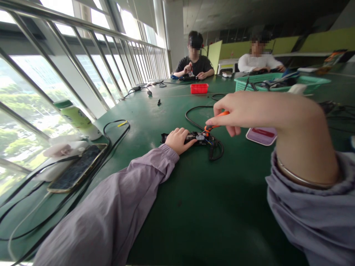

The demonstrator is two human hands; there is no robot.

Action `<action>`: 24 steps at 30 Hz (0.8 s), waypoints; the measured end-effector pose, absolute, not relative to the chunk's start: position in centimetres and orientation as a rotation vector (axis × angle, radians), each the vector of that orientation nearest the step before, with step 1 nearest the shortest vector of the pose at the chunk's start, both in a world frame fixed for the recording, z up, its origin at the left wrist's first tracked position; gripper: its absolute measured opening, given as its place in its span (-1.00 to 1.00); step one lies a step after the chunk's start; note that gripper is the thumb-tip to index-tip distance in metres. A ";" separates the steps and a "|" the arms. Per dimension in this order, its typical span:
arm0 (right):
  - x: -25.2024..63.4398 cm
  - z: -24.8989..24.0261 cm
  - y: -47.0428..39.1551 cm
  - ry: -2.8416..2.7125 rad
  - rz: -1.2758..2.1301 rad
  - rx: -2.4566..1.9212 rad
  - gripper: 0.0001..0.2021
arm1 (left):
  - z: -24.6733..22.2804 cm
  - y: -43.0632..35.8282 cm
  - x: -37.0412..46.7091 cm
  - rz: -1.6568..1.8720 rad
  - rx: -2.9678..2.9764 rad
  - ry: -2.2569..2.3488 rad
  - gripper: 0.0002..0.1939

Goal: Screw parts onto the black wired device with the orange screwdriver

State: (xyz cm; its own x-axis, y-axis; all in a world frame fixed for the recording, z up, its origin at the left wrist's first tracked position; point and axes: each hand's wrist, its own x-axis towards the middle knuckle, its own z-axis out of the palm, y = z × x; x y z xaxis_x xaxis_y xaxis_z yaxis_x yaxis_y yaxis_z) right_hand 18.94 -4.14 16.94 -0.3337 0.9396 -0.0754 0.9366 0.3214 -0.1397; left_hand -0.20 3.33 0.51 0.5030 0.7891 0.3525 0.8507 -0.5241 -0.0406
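Head view: one left hand (179, 141) gripping one black cylindrical device (202, 141) lying on the green table (210, 207), one right hand (240, 107) pinching one orange-and-black screwdriver (212, 128) over it, one red basket (199, 89) sitting beyond, two people (203, 64) sitting opposite.

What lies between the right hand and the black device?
In the head view, an orange-and-black screwdriver, held in the right hand and angled down toward the black device.
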 end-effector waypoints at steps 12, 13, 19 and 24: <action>18.7 17.0 -4.2 -2.546 0.208 -1.772 -0.66 | 0.5 3.4 -0.2 -0.434 -2.530 -1.391 -0.56; 18.5 17.0 -4.2 -2.529 0.221 -1.782 -0.61 | 0.5 3.4 -0.2 -0.439 -2.527 -1.390 -0.56; 18.7 16.8 -4.1 -2.488 0.080 -1.696 -0.67 | 0.5 3.4 -0.2 -0.454 -2.541 -1.397 -0.56; 19.7 16.9 -4.0 -2.527 -0.005 -1.704 -0.66 | 0.4 3.3 -0.2 -0.460 -2.544 -1.404 -0.57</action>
